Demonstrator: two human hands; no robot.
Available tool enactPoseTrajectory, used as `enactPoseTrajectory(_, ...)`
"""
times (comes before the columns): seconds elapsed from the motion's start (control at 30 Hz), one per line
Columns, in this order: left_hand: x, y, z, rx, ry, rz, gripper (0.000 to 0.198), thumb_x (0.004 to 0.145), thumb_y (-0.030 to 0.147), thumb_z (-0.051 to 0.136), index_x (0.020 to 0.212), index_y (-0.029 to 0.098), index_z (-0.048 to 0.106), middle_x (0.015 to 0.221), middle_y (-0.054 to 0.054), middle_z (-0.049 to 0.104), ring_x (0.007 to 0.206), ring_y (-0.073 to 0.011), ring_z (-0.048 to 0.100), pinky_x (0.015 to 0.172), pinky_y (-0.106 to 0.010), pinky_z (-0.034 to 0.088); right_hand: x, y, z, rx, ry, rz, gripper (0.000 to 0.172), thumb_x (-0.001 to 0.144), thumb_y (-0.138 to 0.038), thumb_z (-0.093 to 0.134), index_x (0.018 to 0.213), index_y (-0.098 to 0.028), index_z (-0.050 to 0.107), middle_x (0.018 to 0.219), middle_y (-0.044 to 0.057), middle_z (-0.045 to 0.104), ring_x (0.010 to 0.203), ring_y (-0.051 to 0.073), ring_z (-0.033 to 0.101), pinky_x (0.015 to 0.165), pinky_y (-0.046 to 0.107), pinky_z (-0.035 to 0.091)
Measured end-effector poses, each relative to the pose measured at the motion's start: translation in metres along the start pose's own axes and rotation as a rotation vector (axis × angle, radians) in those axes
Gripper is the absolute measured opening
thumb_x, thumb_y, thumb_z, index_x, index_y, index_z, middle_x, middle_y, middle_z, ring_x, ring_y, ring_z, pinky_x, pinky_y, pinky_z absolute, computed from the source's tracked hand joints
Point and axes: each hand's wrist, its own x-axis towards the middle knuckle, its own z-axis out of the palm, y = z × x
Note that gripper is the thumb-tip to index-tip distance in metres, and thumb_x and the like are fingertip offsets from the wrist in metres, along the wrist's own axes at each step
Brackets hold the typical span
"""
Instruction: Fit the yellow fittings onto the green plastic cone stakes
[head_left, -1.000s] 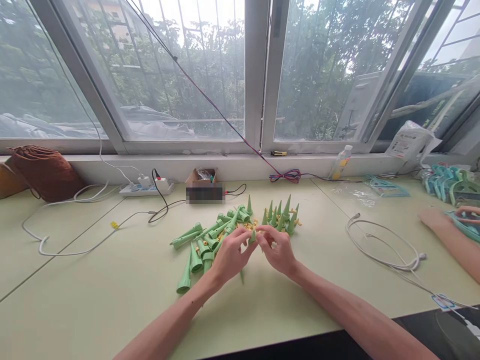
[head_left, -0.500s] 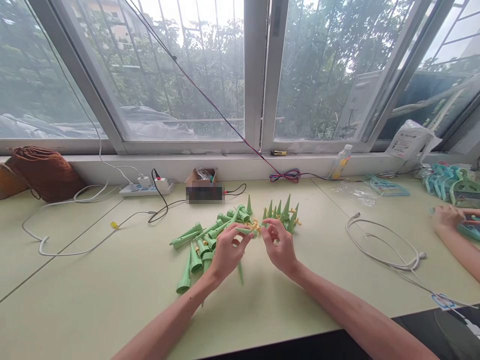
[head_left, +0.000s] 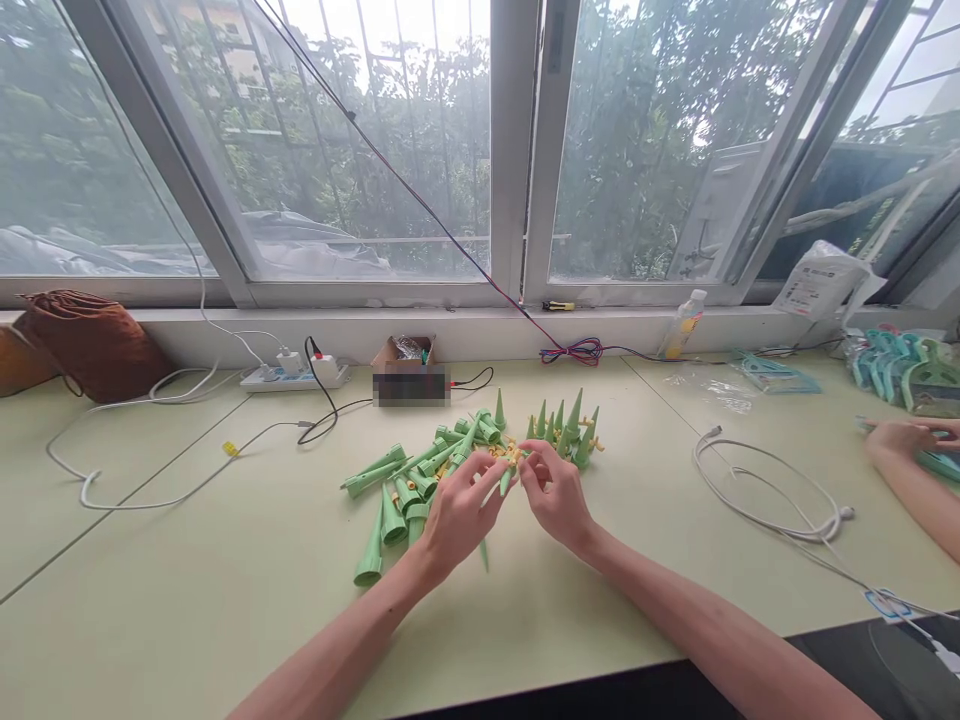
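In front of me, my left hand (head_left: 466, 505) pinches a green plant watering spike (head_left: 507, 480), its tip pointing down. My right hand (head_left: 556, 492) is closed, thumb and fingertips against the small yellow valve (head_left: 514, 457) at the spike's top. Whether the valve is fully seated cannot be seen behind the fingers. Left of my hands lies a loose pile of green spikes (head_left: 390, 520), several on their sides, with small yellow pieces (head_left: 484, 455) behind my left fingers. Beyond my right hand stands a cluster of upright spikes (head_left: 574, 415) fitted with yellow valves.
A white cable (head_left: 765, 510) lies coiled to the right, near another person's hand (head_left: 896, 440) and green-blue clips (head_left: 881, 368). At the back are a power strip (head_left: 292, 377), a small cardboard box (head_left: 405, 352) and a bottle (head_left: 682, 325). A brown bag (head_left: 94, 345) sits far left.
The spike in my left hand has turned from lying sideways to pointing downward. My right fingertips have closed in on its yellow valve.
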Motion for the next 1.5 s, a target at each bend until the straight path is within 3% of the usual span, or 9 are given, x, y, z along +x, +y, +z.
enactPoseTrajectory(0.2, -0.001, 0.001, 0.0, 0.058, -0.018, 0.017, 0.019, 0.091, 0.015, 0.056, 0.108, 0.019, 0.063, 0.086, -0.004, 0.062, 0.058, -0.0091, 0.054, 0.051, -0.021, 0.044, -0.001, 0.004, 0.002, -0.007, -0.028, 0.016, 0.018, 0.096, -0.03, 0.048, 0.109, -0.019, 0.055, 0.072, -0.001, 0.058, 0.051, 0.012, 0.059, 0.049, 0.023, 0.045)
enactPoseTrajectory(0.37, 0.002, 0.006, 0.001, 0.037, -0.058, -0.109, 0.009, 0.093, 0.025, 0.058, 0.095, 0.019, 0.064, 0.082, -0.003, 0.061, 0.061, -0.0112, 0.056, 0.054, -0.022, 0.044, 0.0, 0.004, 0.003, -0.024, -0.015, 0.016, 0.018, 0.096, -0.029, 0.048, 0.107, -0.019, 0.056, 0.07, -0.002, 0.057, 0.049, 0.011, 0.056, 0.048, 0.022, 0.044)
enactPoseTrajectory(0.57, -0.001, 0.005, 0.004, 0.05, -0.201, -0.254, 0.028, 0.091, 0.029, 0.06, 0.067, 0.019, 0.051, 0.07, 0.001, 0.051, 0.053, -0.0106, 0.046, 0.05, -0.023, 0.038, 0.0, 0.002, 0.002, -0.023, 0.006, 0.024, 0.018, 0.097, -0.032, 0.048, 0.104, -0.019, 0.058, 0.069, -0.002, 0.055, 0.047, 0.01, 0.05, 0.046, 0.022, 0.04)
enactPoseTrajectory(0.73, -0.004, 0.002, 0.007, 0.052, -0.301, -0.27, 0.03, 0.092, 0.032, 0.059, 0.065, 0.018, 0.053, 0.068, 0.001, 0.052, 0.051, -0.0099, 0.044, 0.049, -0.023, 0.035, 0.001, -0.003, 0.001, -0.005, -0.016, 0.017, 0.026, 0.1, -0.037, 0.044, 0.09, -0.018, 0.06, 0.063, -0.003, 0.051, 0.046, 0.009, 0.043, 0.044, 0.021, 0.036)
enactPoseTrajectory(0.87, -0.004, 0.002, 0.007, 0.007, -0.33, -0.275, 0.024, 0.093, 0.028, 0.058, 0.072, 0.018, 0.06, 0.07, 0.001, 0.056, 0.054, -0.0103, 0.047, 0.051, -0.023, 0.037, 0.001, -0.003, 0.001, -0.003, -0.071, 0.005, 0.026, 0.098, -0.038, 0.048, 0.089, -0.018, 0.061, 0.066, -0.001, 0.057, 0.049, 0.01, 0.048, 0.047, 0.021, 0.04)
enactPoseTrajectory(1.13, 0.001, 0.004, 0.001, -0.076, -0.316, -0.222, 0.016, 0.091, 0.023, 0.057, 0.077, 0.019, 0.063, 0.072, 0.0, 0.057, 0.055, -0.0107, 0.05, 0.051, -0.023, 0.04, 0.001, 0.0, 0.001, -0.058, -0.082, -0.046, 0.027, 0.098, -0.034, 0.048, 0.085, -0.018, 0.064, 0.07, 0.001, 0.063, 0.055, 0.012, 0.054, 0.052, 0.022, 0.043)
enactPoseTrajectory(1.3, 0.004, 0.006, -0.004, -0.122, -0.302, -0.179, 0.017, 0.089, 0.023, 0.055, 0.076, 0.02, 0.064, 0.069, -0.001, 0.057, 0.057, -0.012, 0.051, 0.052, -0.023, 0.04, 0.002, 0.001, 0.0, -0.094, -0.077, -0.084, 0.027, 0.099, -0.032, 0.047, 0.083, -0.018, 0.063, 0.068, 0.001, 0.06, 0.054, 0.011, 0.049, 0.052, 0.023, 0.04)
enactPoseTrajectory(1.5, 0.008, 0.0, -0.005, -0.109, -0.195, -0.207, 0.027, 0.093, 0.026, 0.053, 0.068, 0.019, 0.059, 0.064, 0.001, 0.053, 0.053, -0.0102, 0.045, 0.051, -0.023, 0.037, 0.002, 0.004, 0.001, -0.125, -0.082, -0.105, 0.029, 0.1, -0.033, 0.045, 0.079, -0.018, 0.06, 0.062, -0.002, 0.052, 0.052, 0.011, 0.041, 0.051, 0.023, 0.035)
